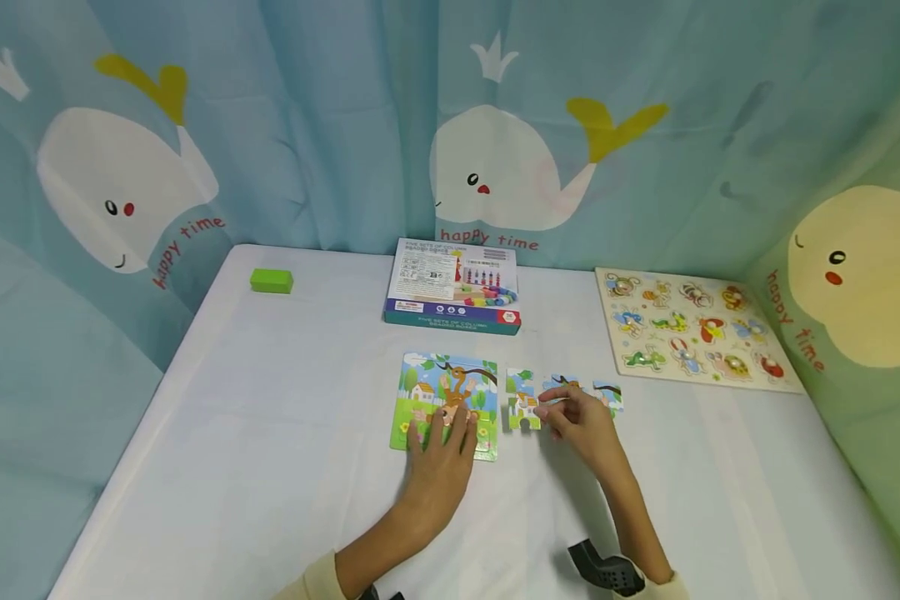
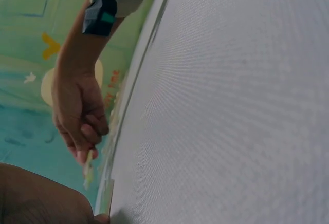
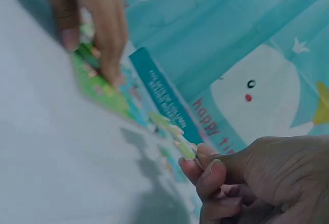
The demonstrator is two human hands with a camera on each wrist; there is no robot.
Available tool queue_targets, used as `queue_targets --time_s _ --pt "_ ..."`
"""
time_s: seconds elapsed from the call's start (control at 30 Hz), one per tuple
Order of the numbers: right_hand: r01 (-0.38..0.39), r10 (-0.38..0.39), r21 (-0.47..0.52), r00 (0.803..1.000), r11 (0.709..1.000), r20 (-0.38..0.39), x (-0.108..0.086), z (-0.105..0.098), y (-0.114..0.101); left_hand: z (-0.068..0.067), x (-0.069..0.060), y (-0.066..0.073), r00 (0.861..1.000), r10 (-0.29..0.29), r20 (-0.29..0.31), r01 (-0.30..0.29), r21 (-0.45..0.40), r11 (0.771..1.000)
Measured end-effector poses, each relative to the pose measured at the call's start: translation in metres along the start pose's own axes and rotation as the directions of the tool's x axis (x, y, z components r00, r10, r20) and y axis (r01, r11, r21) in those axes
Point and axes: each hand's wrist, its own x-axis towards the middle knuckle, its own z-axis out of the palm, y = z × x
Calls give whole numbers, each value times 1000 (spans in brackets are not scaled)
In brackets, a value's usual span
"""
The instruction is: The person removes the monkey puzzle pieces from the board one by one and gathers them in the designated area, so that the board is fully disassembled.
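A square picture puzzle board (image 1: pixel 405 408) with a monkey hanging from a branch lies mid-table. My left hand (image 1: pixel 442 462) rests on its lower part, fingers spread and fairly straight, covering some of the picture. Just right of the board, my right hand (image 1: pixel 581 425) pinches a puzzle piece (image 3: pixel 177 139) between thumb and fingers. The piece is raised off the table and seen nearly edge-on in the right wrist view. Beyond the right hand lie loose puzzle pieces, one with a branch (image 1: pixel 609 390) and one mostly blue (image 1: pixel 562 381), partly hidden by the fingers.
A flat boxed bead set (image 1: pixel 450 287) lies behind the board. At the back right is a wooden knob puzzle (image 1: pixel 682 329) with insect shapes. A green block (image 1: pixel 272 281) sits at the back left. Printed curtains (image 1: pixel 330 125) hang around the table's back and sides.
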Motion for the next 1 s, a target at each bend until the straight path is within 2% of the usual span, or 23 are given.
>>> queue_targets --time_s 0.17,0.53,0.87,1.0 --pt "-59 58 -35 997 998 -46 -4 8 6 0 -1 -1 1000 2 -1 -2 -2 1000" --pt "-107 97 -101 990 989 -100 -8 19 4 2 -2 0 1000 10 3 -10 -13 1000" --pt "-98 71 -206 988 974 -134 -9 19 4 2 -2 0 1000 10 -12 -10 1 1000" --pt "-89 59 -219 989 972 -136 -10 19 5 1 -2 0 1000 14 -12 -13 9 1000"
